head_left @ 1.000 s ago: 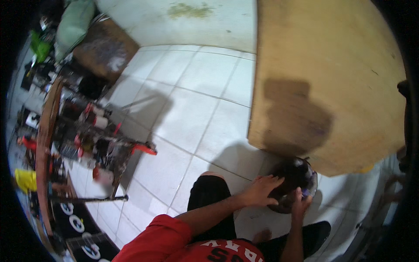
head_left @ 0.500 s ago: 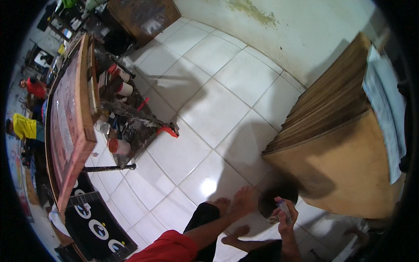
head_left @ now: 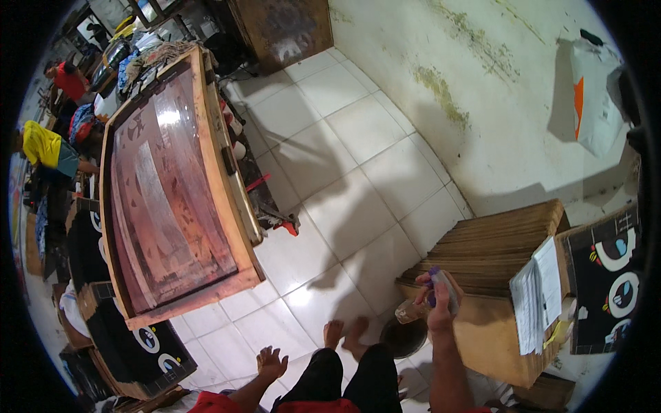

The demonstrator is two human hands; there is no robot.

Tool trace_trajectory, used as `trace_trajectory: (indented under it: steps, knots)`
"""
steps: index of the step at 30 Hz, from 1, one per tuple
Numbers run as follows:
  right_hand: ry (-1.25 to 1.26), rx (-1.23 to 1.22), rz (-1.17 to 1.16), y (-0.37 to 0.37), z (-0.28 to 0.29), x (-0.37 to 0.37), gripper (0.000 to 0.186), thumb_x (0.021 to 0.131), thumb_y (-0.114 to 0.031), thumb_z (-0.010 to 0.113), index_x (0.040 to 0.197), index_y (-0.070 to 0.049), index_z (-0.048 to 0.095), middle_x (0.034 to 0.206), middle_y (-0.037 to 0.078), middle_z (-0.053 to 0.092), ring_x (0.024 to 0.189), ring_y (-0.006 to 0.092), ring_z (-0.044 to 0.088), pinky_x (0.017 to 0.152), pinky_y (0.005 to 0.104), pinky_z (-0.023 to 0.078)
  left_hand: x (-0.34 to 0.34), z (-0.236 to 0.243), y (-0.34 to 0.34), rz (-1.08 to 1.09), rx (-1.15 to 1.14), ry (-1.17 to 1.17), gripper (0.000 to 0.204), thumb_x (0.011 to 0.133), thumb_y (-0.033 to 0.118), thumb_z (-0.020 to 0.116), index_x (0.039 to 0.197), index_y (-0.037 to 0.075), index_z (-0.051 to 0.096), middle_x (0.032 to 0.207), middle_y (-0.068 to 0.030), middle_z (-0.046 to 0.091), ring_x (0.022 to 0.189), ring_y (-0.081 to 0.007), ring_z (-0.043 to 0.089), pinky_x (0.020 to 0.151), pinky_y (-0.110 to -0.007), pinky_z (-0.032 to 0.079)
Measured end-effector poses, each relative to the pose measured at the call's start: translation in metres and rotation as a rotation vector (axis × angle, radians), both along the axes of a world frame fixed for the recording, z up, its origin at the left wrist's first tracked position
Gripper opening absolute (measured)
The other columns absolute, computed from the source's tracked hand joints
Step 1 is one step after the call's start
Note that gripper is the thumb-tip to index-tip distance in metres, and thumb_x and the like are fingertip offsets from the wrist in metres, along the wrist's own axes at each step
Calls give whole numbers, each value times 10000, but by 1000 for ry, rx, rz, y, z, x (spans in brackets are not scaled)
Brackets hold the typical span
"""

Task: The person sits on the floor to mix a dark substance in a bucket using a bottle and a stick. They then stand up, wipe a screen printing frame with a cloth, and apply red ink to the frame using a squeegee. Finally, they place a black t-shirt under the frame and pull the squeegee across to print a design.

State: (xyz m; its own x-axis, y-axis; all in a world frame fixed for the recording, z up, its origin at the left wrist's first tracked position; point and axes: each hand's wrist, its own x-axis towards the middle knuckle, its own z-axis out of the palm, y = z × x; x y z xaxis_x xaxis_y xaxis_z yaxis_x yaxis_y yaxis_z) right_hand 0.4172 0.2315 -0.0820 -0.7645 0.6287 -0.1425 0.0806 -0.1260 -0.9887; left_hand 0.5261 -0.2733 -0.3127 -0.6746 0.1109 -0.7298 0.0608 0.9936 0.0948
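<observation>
My right hand (head_left: 444, 303) is closed around a clear plastic bottle (head_left: 413, 312) with purple parts at its top, beside the tall stack of brown boards. The fingers partly hide the bottle, and its exact type is unclear. Below it on the floor sits a dark round container (head_left: 403, 337). My left hand (head_left: 273, 363) hangs free over the white tiles, fingers spread, holding nothing. To its upper left is a large wooden frame (head_left: 249, 275) with a reddish, stained sheet (head_left: 175, 206) stretched inside it, resembling a printing screen.
Papers (head_left: 537, 299) lie on the brown board stack (head_left: 475, 334). Black printed panels stand at right (head_left: 609, 289) and lower left (head_left: 131, 344). A white and orange bag (head_left: 595, 96) hangs by the wall. Two people, in red (head_left: 71, 81) and yellow (head_left: 43, 144), are at far left.
My left hand has drawn back from near the dark container to the left. The right hand has risen with the bottle. My view has shifted, showing more of the frame and the wall.
</observation>
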Motion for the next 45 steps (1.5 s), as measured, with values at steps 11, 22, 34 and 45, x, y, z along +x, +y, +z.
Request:
trace_trajectory:
  steps: [11,22,34,45]
  knots:
    - [0,-6,351,52,8,-220,229,1006,-169,613,941,38,686,845,76,692,633,105,611,550,284,514,-138,43,195,301,331,0,587,943,532,665,1313,76,675,1405,-220,608,1325,-401,549,1139,-522,412]
    - [-203,122,718,2,-77,-466,257,940,-191,699,1065,33,686,904,109,693,739,182,666,714,328,562,-333,121,300,434,558,61,606,941,477,691,1387,72,626,1499,-244,521,1434,-424,434,1198,-545,311]
    - [94,550,1523,-235,-398,-554,520,732,-36,766,1240,-52,658,1223,159,650,1213,382,595,1057,477,492,-376,108,323,659,163,-36,573,1000,405,633,1417,15,580,1493,-275,501,1357,-453,493,1150,-542,365]
    - [223,502,1598,-315,-499,-546,565,845,-46,703,1394,-65,573,1481,174,531,1433,378,464,1185,493,402,-422,110,364,903,29,-137,583,917,362,704,1434,129,566,1499,-245,496,1358,-488,458,1144,-640,326]
